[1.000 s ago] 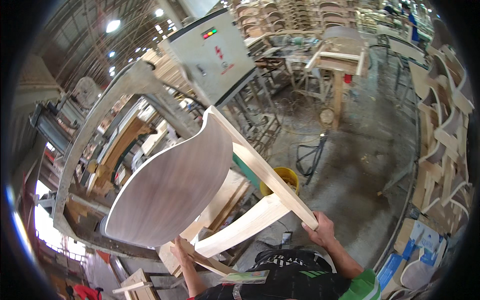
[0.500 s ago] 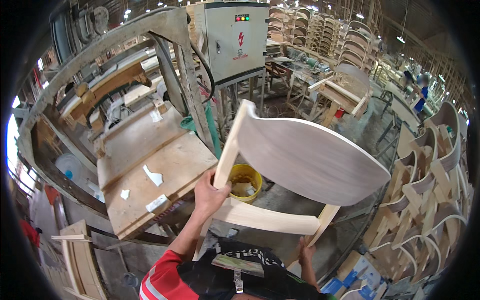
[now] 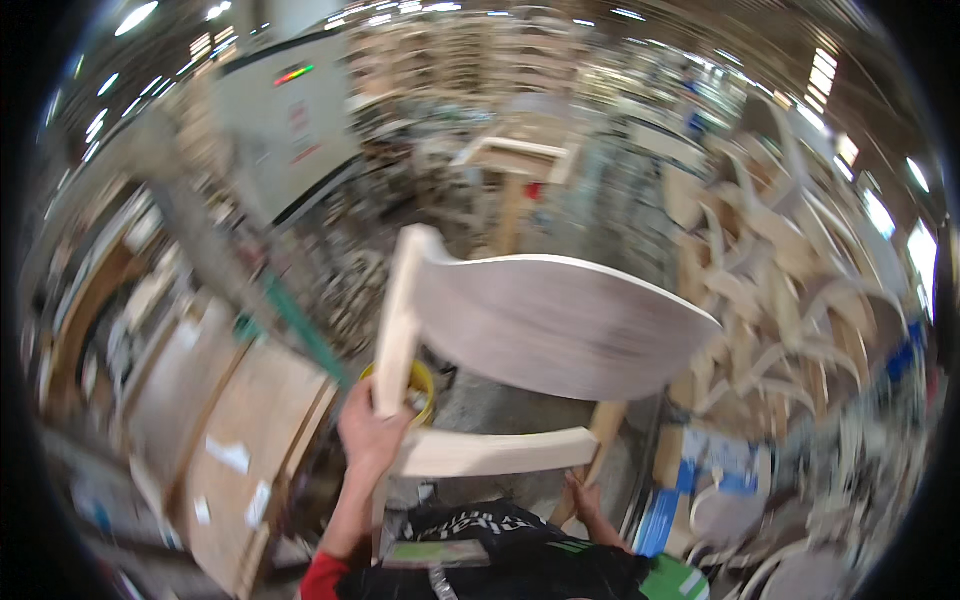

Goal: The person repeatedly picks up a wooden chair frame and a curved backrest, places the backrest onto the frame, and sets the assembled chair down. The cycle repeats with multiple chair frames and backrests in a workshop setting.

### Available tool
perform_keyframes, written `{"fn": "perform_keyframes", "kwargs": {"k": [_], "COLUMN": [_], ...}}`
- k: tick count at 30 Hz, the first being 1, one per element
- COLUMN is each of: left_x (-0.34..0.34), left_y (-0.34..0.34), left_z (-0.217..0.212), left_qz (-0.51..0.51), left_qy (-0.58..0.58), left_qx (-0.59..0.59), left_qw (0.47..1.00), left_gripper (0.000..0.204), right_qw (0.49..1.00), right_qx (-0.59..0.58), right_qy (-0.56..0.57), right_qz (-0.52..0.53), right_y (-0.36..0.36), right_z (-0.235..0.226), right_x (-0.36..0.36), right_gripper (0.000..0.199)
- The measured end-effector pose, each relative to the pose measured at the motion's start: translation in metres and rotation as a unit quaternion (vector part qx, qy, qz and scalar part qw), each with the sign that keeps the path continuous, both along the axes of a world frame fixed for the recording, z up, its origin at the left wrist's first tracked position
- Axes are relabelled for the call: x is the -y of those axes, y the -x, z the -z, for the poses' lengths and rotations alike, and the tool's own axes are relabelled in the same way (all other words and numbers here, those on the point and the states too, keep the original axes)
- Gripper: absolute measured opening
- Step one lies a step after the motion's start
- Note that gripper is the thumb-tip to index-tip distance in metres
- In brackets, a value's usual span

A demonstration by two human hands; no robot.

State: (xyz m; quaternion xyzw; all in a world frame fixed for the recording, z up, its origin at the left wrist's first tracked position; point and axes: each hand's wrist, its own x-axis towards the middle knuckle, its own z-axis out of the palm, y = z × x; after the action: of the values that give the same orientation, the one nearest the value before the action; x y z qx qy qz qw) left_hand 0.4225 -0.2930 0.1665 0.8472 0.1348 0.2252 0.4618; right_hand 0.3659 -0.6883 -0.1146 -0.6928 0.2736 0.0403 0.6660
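Your left hand point(image 3: 372, 428) is curled firmly around the left post point(image 3: 400, 315) of a pale wooden chair-back frame point(image 3: 540, 335). Your right hand point(image 3: 587, 497) is wrapped around the lower part of the right post point(image 3: 604, 440), although its fingers are partly hidden. You hold this frame in front of you, above the floor point(image 3: 465, 400). Near your left hand, a yellow bucket point(image 3: 428, 385) shows behind the left post; on your right, curved wooden parts point(image 3: 790, 290) are piled.

Head fisheye, facing down, near hands point(image 3: 372, 430), perhaps motion-blurred
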Motion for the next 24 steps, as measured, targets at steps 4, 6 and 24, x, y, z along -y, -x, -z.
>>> {"fn": "perform_keyframes", "kwargs": {"k": [4,6,24], "left_x": [-0.005,0.004,0.015], "left_y": [-0.005,-0.025,-0.167], "left_z": [-0.007,-0.016,-0.184], "left_qz": [-0.002,0.037,0.13], "left_qy": [0.027,0.051,0.08], "left_qx": [0.018,0.024,0.201], "left_qw": [0.999,0.998,0.968], "left_gripper": [0.041,0.038,0.041], "right_qw": [0.998,0.996,0.956], "right_qx": [-0.038,0.0,0.287], "right_qy": [0.055,0.084,-0.039], "right_qz": [0.015,0.037,0.043], "right_y": [-0.022,-0.028,-0.095], "right_z": [-0.022,-0.03,-0.276], "right_x": [0.007,0.023,0.089], "right_gripper": [0.047,0.051,0.031]}}
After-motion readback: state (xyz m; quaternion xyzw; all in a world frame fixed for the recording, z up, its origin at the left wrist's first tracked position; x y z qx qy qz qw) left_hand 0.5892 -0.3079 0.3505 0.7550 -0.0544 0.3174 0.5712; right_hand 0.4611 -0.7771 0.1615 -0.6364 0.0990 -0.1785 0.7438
